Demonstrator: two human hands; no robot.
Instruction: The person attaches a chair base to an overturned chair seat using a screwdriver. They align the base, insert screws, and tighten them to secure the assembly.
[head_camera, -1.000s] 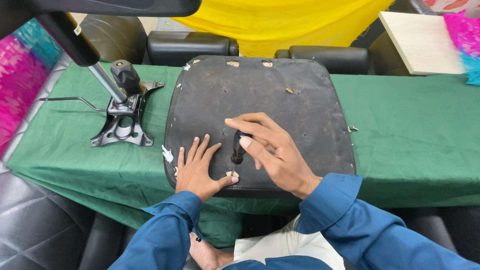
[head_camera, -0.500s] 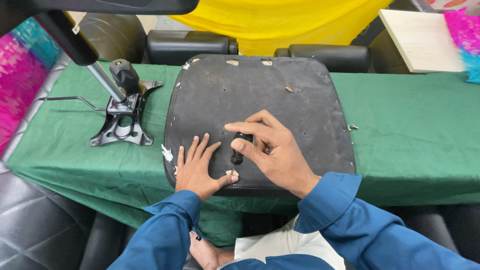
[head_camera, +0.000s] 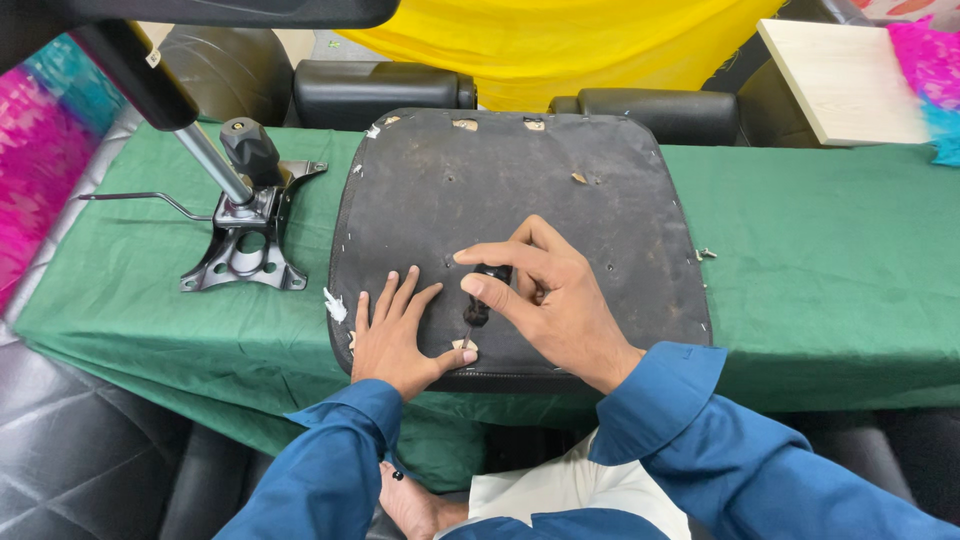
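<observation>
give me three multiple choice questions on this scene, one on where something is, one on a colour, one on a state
1. Where is the metal chair mechanism?
A. left of the black seat panel
B. on top of the panel
C. on the pale board

2. What colour is the cloth on the table?
A. yellow
B. green
C. pink

3. How is the left hand?
A. closed in a fist
B. lifted off the panel
C. flat, fingers spread on the panel

Answers:
1 A, it stands on the cloth beside the seat panel.
2 B, green shows all round the panel.
3 C, the palm lies flat while the right hand grips a dark-handled tool.
</observation>
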